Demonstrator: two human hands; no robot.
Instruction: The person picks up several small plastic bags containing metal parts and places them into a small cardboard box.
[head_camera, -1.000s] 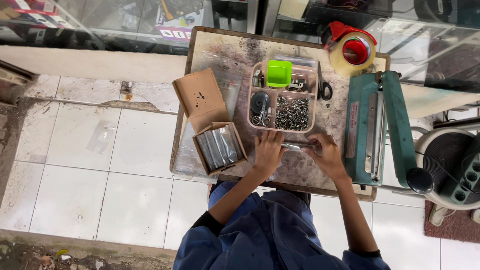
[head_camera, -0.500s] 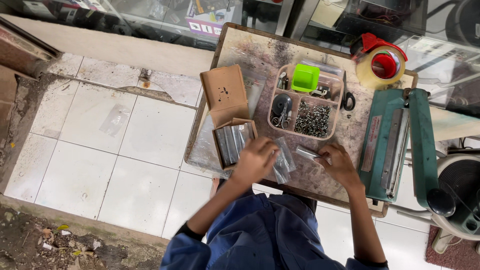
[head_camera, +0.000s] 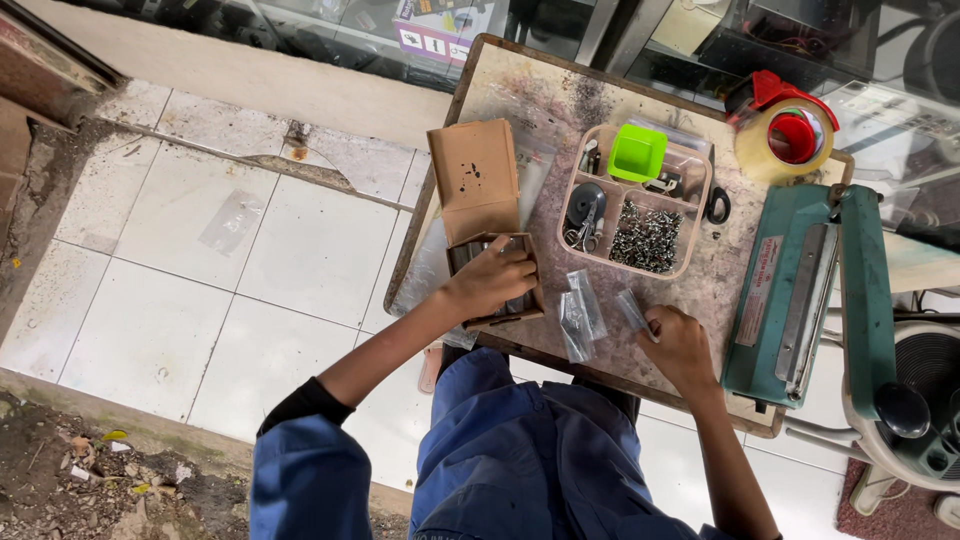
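Overhead view of a seated person in blue work clothes at a small worn table (head_camera: 520, 90). The left hand (head_camera: 492, 282) reaches into an open brown cardboard box (head_camera: 480, 200) at the near left of the table, fingers curled over its contents; what they close on, if anything, cannot be told. The right hand (head_camera: 678, 345) rests at the near edge, its fingers pinched together on a small clear plastic bag (head_camera: 630, 308). Two more small clear bags (head_camera: 580, 315) lie on the table between the hands, just right of the box. Beyond them stands a pink divided tray (head_camera: 690, 265) with a heap of small metal screws (head_camera: 645, 238) in its near right compartment and a green cup (head_camera: 637, 153) in a far one. A green heat sealer (head_camera: 790, 300) lies along the right side, with a tape dispenser (head_camera: 785, 130) at the far right corner. As a judgement, the bagging is under way but early: a few bags lie out, the tray holds many loose screws, and nothing sits in the sealer. Compared with half a second earlier, the left hand has moved left from the loose bags onto the box, the right hand has kept its place on its bag, and the head camera has swung so that more of the tiled floor (head_camera: 200, 250) shows at left.
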